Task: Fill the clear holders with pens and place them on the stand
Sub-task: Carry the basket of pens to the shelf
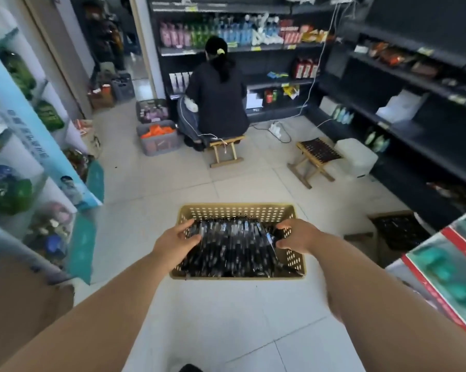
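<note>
A tan perforated plastic basket sits on the tiled floor in front of me, packed with black pens lying side by side. My left hand reaches into the basket's left side, fingers curled around the ends of a row of pens. My right hand is at the basket's right side, fingers bent over the pens' other ends. Both hands pinch the same bundle between them. No clear holder or stand is recognisable in view.
A person in black sits on a wooden stool facing dark shelves. An empty folding stool, a white box, grey crates, a dark crate at right, and a cardboard box at left surround the floor.
</note>
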